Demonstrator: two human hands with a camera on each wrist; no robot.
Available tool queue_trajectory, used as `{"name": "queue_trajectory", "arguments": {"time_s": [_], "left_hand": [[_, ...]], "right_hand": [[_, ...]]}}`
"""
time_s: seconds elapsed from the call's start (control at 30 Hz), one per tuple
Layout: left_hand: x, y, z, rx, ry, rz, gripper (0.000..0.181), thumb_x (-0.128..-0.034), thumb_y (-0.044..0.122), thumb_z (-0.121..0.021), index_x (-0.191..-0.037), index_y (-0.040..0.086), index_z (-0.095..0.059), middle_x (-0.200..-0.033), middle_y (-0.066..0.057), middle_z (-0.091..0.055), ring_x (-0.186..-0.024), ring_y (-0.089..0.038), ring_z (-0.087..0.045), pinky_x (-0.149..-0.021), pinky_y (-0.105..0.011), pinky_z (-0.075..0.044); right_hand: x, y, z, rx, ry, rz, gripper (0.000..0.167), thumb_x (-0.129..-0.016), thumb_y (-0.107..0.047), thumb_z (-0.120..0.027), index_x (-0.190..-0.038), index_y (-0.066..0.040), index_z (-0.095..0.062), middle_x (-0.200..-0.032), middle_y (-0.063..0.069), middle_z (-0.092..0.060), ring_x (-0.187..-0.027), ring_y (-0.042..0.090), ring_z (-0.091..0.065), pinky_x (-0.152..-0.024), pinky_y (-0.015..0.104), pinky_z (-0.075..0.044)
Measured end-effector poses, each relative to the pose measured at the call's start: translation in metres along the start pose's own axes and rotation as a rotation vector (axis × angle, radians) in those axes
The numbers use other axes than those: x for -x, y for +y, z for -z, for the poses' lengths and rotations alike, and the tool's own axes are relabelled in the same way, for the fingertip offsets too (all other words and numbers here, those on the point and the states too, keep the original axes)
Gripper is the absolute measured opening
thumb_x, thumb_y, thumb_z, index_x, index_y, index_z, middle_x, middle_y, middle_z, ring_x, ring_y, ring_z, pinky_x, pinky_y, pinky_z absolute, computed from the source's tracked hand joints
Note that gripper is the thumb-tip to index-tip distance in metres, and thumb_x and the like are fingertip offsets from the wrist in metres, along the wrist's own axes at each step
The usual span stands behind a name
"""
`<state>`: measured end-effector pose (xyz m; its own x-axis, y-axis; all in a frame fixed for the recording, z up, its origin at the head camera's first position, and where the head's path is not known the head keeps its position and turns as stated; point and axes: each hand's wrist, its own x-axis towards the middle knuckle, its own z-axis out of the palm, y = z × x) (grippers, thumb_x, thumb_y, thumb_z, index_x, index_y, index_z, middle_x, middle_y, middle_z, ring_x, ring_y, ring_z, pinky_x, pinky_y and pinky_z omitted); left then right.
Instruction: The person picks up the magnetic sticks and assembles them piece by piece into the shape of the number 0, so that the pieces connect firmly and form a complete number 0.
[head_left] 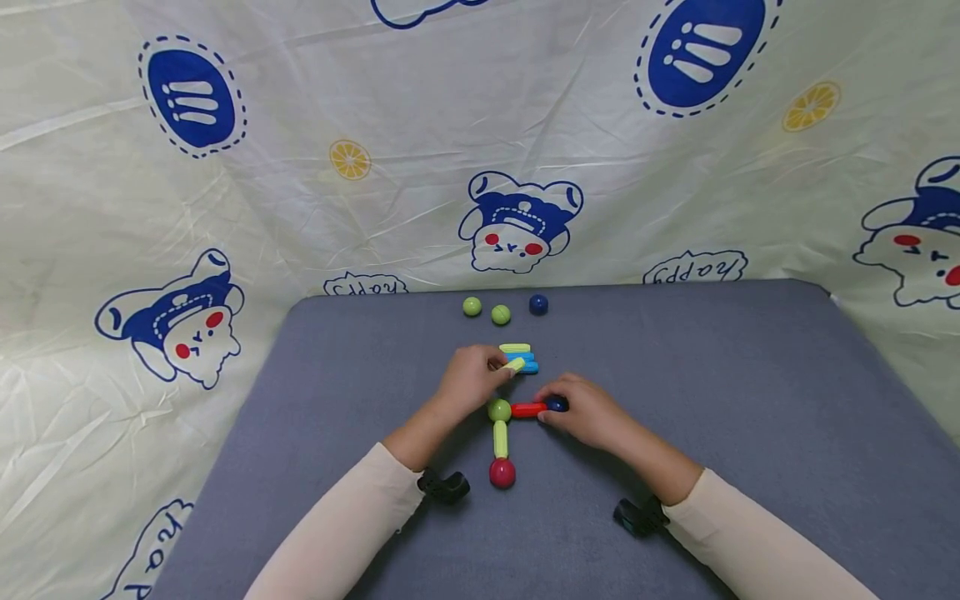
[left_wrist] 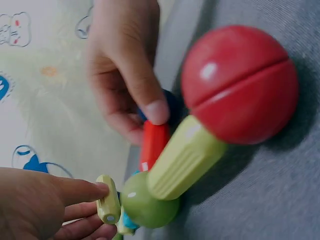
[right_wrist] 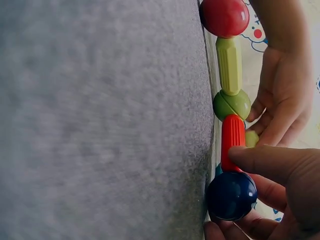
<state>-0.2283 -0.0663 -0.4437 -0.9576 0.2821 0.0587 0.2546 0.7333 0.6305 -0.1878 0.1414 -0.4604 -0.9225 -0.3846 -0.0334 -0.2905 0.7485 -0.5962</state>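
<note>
Fingers of the left hand [head_left: 467,379] pinch a yellow stick [head_left: 516,364], close to the blue sticks [head_left: 532,367]. Fingers of the right hand [head_left: 588,411] hold the red stick [head_left: 527,410] where it meets a dark ball [right_wrist: 232,196]. On the desk [head_left: 352,358], the red stick joins a green ball [head_left: 499,410], and another yellow stick [head_left: 501,440] links that to a red ball [head_left: 502,473]. It looks like stick-adding time. Next probably calls for lining up the pinched stick with the green ball while the right hand holds steady.
</note>
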Motion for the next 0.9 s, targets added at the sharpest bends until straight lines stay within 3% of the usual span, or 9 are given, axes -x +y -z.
{"name": "queue_trajectory", "arguments": {"time_s": [0.2, 0.4, 0.5, 0.63, 0.9], "left_hand": [[0.01, -0.01, 0.012, 0.225, -0.012, 0.093, 0.026, -0.0934, 0.017, -0.073, -0.116, 0.003, -0.073, -0.098, -0.011, -0.074, -0.08, -0.017, -0.065, -0.067, -0.024, -0.052], [0.025, -0.02, 0.019, 0.573, -0.095, 0.239, 0.025, -0.0936, 0.013, -0.068, -0.113, -0.003, -0.071, -0.096, -0.012, -0.072, -0.074, -0.018, -0.068, -0.075, -0.036, -0.06], [0.034, -0.023, 0.021, 0.699, -0.146, 0.288, 0.027, -0.0929, 0.01, -0.068, -0.115, -0.006, -0.068, -0.092, -0.01, -0.07, -0.07, -0.014, -0.067, -0.078, -0.038, -0.062], [0.048, -0.026, 0.023, 0.781, -0.236, 0.318, 0.032, -0.0933, 0.009, -0.069, -0.12, -0.008, -0.064, -0.089, -0.006, -0.069, -0.071, -0.013, -0.068, -0.079, -0.037, -0.062], [0.079, -0.039, 0.021, 0.862, -0.422, 0.37, 0.032, -0.0937, 0.007, -0.068, -0.12, -0.01, -0.062, -0.086, -0.004, -0.069, -0.075, -0.013, -0.071, -0.078, -0.033, -0.062]], "right_hand": [[-0.008, 0.002, 0.002, -0.019, -0.023, -0.053, 0.021, -0.093, -0.018, -0.073, -0.113, -0.01, -0.074, -0.113, 0.011, -0.065, -0.106, 0.029, -0.059, -0.097, 0.051, -0.048], [-0.016, 0.005, 0.004, -0.001, -0.025, -0.086, 0.022, -0.094, -0.018, -0.071, -0.115, -0.01, -0.073, -0.119, 0.015, -0.064, -0.111, 0.031, -0.058, -0.1, 0.054, -0.047], [-0.02, 0.005, 0.005, 0.004, -0.022, -0.076, 0.021, -0.094, -0.017, -0.071, -0.114, -0.01, -0.073, -0.12, 0.016, -0.064, -0.111, 0.032, -0.058, -0.101, 0.055, -0.047], [-0.023, 0.005, 0.007, 0.0, -0.018, -0.069, 0.021, -0.094, -0.016, -0.071, -0.114, -0.009, -0.073, -0.119, 0.017, -0.065, -0.111, 0.033, -0.059, -0.101, 0.055, -0.047], [-0.024, 0.006, 0.007, -0.012, -0.012, -0.07, 0.023, -0.094, -0.018, -0.072, -0.115, -0.01, -0.073, -0.12, 0.017, -0.064, -0.113, 0.034, -0.058, -0.102, 0.055, -0.046]]}}
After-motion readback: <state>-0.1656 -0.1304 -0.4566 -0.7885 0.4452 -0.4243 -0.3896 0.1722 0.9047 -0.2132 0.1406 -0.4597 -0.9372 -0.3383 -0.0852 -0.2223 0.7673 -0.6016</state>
